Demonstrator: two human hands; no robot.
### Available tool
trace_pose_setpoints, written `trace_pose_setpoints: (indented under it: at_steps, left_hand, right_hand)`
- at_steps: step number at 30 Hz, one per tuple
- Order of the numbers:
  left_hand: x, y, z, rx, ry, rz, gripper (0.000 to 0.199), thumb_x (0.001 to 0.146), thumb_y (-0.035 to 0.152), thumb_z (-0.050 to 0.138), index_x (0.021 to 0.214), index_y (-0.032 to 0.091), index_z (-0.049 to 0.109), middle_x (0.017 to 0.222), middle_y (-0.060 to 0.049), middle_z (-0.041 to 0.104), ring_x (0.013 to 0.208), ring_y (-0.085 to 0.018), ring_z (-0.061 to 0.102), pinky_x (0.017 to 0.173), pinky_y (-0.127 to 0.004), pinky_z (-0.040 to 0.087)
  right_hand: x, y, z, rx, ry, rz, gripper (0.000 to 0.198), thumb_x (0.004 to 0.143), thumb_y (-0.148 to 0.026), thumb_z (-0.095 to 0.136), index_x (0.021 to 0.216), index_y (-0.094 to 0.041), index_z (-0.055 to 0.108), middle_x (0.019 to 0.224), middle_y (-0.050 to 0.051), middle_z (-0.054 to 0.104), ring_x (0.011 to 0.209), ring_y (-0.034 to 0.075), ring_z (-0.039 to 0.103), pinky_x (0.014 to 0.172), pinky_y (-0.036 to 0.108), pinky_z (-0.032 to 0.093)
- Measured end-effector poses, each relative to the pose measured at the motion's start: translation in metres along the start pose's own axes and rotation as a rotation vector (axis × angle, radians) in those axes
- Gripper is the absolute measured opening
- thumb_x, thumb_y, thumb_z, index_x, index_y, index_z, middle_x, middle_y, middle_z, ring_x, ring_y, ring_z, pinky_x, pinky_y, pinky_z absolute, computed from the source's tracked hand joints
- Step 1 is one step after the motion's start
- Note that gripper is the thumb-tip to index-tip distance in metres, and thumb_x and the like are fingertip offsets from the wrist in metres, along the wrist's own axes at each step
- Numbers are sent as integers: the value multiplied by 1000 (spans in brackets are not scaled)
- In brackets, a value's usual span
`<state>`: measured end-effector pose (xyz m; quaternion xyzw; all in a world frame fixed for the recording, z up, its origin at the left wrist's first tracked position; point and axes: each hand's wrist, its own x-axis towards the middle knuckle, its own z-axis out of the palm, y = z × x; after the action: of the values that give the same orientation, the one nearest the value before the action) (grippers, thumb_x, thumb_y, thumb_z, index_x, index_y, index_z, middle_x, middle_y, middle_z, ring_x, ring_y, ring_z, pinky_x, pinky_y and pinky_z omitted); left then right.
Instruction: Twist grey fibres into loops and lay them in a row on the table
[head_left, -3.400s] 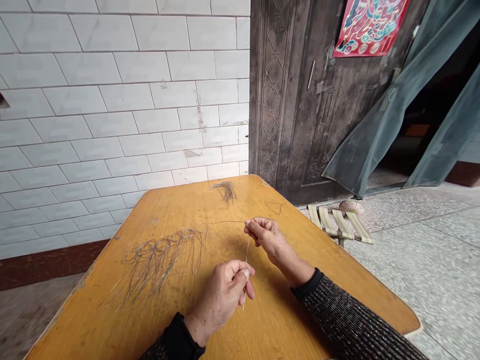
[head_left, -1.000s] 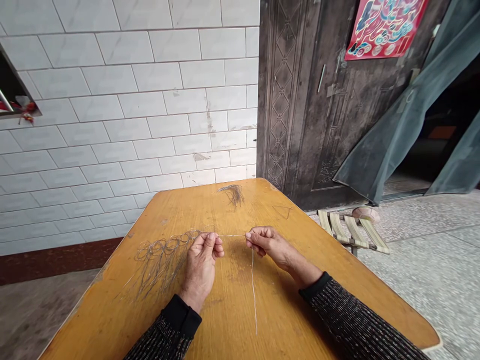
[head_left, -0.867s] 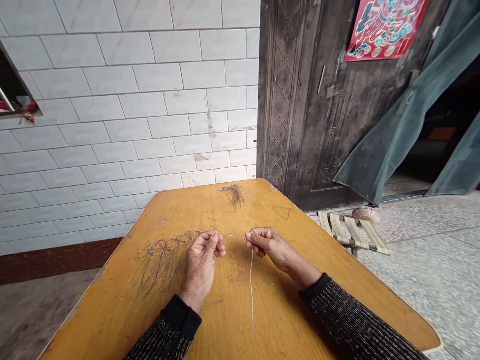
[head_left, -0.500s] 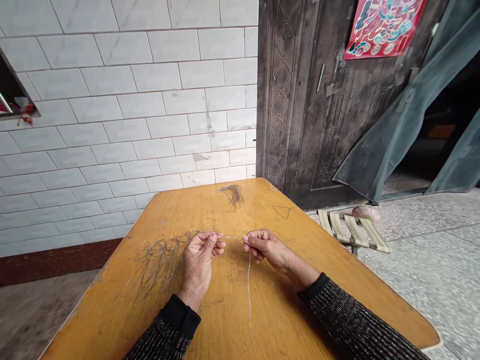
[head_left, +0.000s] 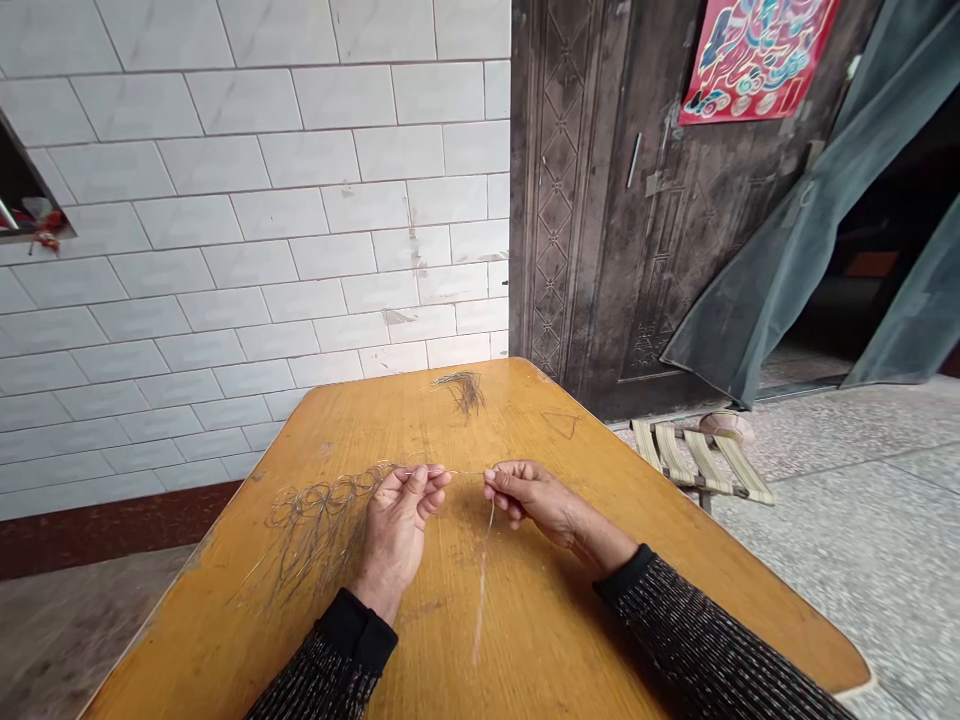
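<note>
Between my two hands a thin wire (head_left: pixel 486 560) runs level for a short span, then hangs down from the right-hand fingers over the table. My left hand (head_left: pixel 401 520) pinches one end of that span between thumb and fingers. My right hand (head_left: pixel 529 493) pinches the other, thumb against forefinger; its lower fingers are curled. A heap of looped wires (head_left: pixel 319 510) lies on the table just left of my left hand, which partly covers it. Farther back rests a small bundle of bent wires (head_left: pixel 463 388).
The wooden table (head_left: pixel 645 640) has rounded corners and reaches toward a tiled wall (head_left: pixel 247 220). A single bent wire (head_left: pixel 564 422) lies near its right edge. On the floor to the right stands a low strap stool (head_left: pixel 697 458), before a dark carved door (head_left: pixel 585 250).
The hanging length of wire has swung to the left and looks blurred. Both hands keep their pinch in nearly the same place. The view has shifted slightly.
</note>
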<state>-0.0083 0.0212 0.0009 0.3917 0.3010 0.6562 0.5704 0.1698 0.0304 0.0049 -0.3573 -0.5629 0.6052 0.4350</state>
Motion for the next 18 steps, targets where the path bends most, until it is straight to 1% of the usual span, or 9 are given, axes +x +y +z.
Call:
trace_pose_setpoints:
  at_steps: [5,7,10,15,18]
  left_hand:
    - [2,4,0,-61,93,74,19,66,24,72,75,13,58,81,-4,68,79,-14,65,70,-22,48]
    - [4,8,-2,-94,133,94,18,66,22,71,74,13,57,81,-5,68,79,-14,65,71,-23,48]
    - [8,13,-5,-124,190,142,16,68,21,69,73,13,57,81,-5,68,79,-14,65,70,-22,48]
    - [11,17,-9,-147,234,181,12,71,18,66,73,13,56,84,-6,67,81,-13,65,71,-21,48]
    - [12,18,-11,-148,237,192,12,72,19,65,73,13,55,84,-7,67,81,-14,65,70,-22,48]
  right_hand:
    - [-4,6,17,-17,-108,30,33,68,-45,63,74,-13,57,66,-2,59,35,1,40,34,16,31]
    - [-6,9,24,-13,-149,66,34,66,-44,65,77,-13,57,65,-1,62,33,1,41,33,16,31]
    - [-9,13,29,-7,-191,122,34,64,-43,66,75,-12,57,62,0,63,35,3,46,35,16,34]
    - [-12,17,35,16,-215,147,33,62,-40,68,77,-12,58,69,1,65,38,4,50,36,16,38]
    - [-14,21,40,13,-176,153,34,61,-41,69,74,-12,57,66,1,65,36,4,49,35,16,37]
